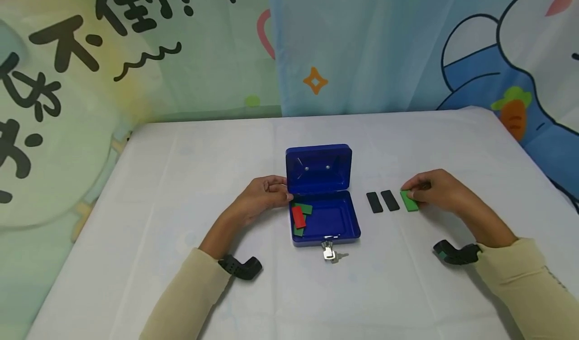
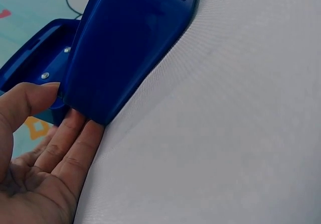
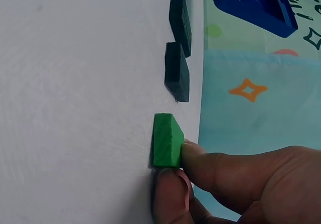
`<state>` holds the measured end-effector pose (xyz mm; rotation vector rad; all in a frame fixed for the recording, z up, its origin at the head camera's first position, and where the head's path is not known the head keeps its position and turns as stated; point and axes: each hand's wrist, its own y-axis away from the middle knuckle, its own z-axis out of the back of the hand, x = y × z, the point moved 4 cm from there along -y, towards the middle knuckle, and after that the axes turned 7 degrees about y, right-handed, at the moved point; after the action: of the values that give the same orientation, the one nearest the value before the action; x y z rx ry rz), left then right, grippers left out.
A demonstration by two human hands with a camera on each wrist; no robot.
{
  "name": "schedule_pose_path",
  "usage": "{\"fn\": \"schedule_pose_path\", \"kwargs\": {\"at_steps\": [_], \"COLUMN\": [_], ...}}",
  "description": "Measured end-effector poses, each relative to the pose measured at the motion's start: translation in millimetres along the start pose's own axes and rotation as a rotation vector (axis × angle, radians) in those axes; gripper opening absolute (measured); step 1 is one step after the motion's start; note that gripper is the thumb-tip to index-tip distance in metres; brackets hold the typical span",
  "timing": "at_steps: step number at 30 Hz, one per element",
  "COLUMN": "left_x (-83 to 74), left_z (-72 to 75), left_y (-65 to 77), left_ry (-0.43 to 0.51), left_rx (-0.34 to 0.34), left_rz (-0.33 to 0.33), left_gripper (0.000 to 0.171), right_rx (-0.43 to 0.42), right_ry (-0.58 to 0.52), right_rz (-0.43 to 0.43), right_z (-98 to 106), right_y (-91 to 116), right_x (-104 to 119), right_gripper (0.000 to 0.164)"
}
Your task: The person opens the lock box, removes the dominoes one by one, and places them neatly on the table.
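Observation:
A blue metal cash box (image 1: 332, 219) stands with its lid (image 1: 318, 169) raised. My left hand (image 1: 266, 195) holds its back left corner near the hinge, thumb at the rim and fingers against the outer wall in the left wrist view. Inside, on the left, a red block (image 1: 298, 217) lies over green blocks (image 1: 305, 208). To the right of the box, my right hand (image 1: 436, 189) pinches the near end of a green block (image 3: 167, 141) between thumb and finger, low over the white cloth. Two black blocks (image 1: 374, 202) lie side by side between it and the box.
A small padlock (image 1: 328, 251) hangs at the box's front, with keys (image 1: 339, 257) beside it. White cloth covers the table (image 1: 203, 154). Behind the far edge hangs a printed curtain (image 1: 362, 43). Each wrist wears a black camera mount (image 1: 242, 268).

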<state>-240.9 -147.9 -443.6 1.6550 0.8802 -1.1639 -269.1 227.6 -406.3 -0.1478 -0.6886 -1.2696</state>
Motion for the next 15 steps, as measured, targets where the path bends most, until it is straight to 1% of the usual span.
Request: {"fn": "schedule_pose_path", "kwargs": {"at_steps": [7,10,12,15], "left_x": [0.9,0.7,0.5,-0.4], "left_z": [0.9,1.3,1.4,0.6], "left_y": [-1.3,-0.4,0.0,0.6], "left_ry": [-0.014,-0.016,-0.014,-0.011], "left_rx": [-0.007,-0.014,-0.015,-0.008], "left_rz": [0.005,0.008,0.009,0.006], "left_gripper": [0.045,0.045,0.045,0.045], "right_rx": [-0.025,-0.022,-0.022,-0.060], "right_ry": [0.005,0.004,0.019,0.033], "right_rz": [-0.015,-0.031,-0.042,-0.055], "right_z": [-3.2,-3.6,-1.9,4.8], "right_y": [-0.6,-0.8,-0.2,2.5], "right_x": [-0.5,-0.4,0.5,3.5], "right_gripper": [0.020,0.020,0.021,0.026]}}
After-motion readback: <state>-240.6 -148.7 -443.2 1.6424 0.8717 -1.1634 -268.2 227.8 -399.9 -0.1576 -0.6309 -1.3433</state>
